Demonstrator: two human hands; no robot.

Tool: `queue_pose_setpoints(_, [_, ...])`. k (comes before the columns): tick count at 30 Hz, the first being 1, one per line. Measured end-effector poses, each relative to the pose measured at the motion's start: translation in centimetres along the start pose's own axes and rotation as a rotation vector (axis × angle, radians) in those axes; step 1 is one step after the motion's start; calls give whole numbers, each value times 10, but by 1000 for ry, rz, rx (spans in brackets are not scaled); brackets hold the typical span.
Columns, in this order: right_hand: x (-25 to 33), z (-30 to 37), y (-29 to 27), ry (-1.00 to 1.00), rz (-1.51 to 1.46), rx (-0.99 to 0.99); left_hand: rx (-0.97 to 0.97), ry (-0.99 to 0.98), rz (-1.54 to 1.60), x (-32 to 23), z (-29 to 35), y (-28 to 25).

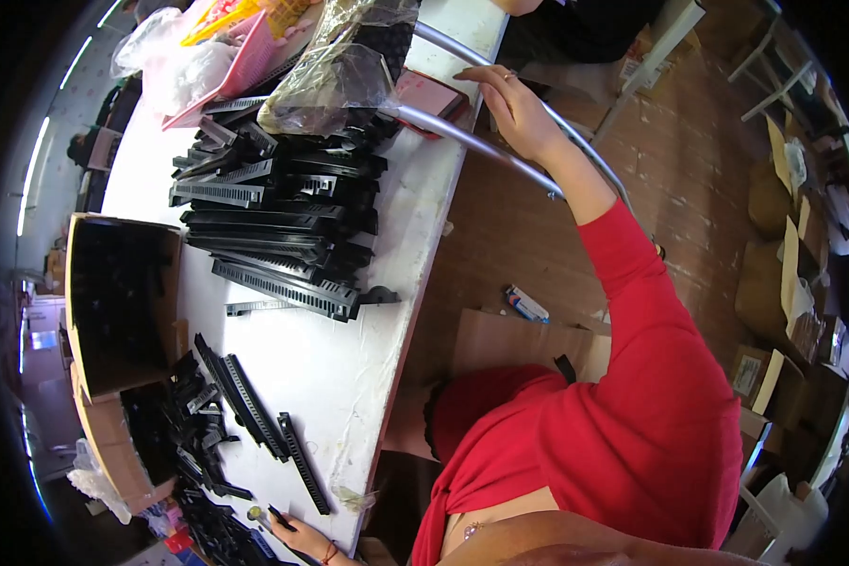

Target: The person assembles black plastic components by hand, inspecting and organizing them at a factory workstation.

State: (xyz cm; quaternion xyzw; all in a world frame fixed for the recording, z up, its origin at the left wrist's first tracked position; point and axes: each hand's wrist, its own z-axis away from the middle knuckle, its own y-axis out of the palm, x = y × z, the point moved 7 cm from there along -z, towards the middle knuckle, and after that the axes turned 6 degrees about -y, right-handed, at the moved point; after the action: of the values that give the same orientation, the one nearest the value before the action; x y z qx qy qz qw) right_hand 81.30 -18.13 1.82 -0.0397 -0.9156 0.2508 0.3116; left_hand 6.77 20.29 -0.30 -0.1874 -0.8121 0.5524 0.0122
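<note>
Near the bottom edge, my left hand [302, 540], with a red cord at its wrist, is closed around a small black plastic piece [280, 518]. Several slim black slotted strips [255, 401] lie on the white table just beyond it. My right hand [519, 113], reaching up from a red sleeve, has its fingers stretched out beside bent metal tubes [481, 143]; whether it touches them I cannot tell. Close to its fingertips is a flat reddish box [429, 102]. A big pile of black slotted strips [274, 222] covers the table's middle.
A cardboard box [123, 302] lies on its side at the table's left edge, with loose black parts [198, 424] around it. A pink basket [231, 75] and clear plastic bag [335, 85] are at the far end. Cartons [769, 283] stand along the right.
</note>
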Motion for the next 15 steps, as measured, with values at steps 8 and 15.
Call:
queue_pose_setpoints(8, [4, 14, 6, -94, 0, 31, 12, 6, 12, -21, 3, -7])
queue_pose_setpoints(15, [7, 11, 2, -36, 1, 54, -20, 9, 9, -22, 4, -9])
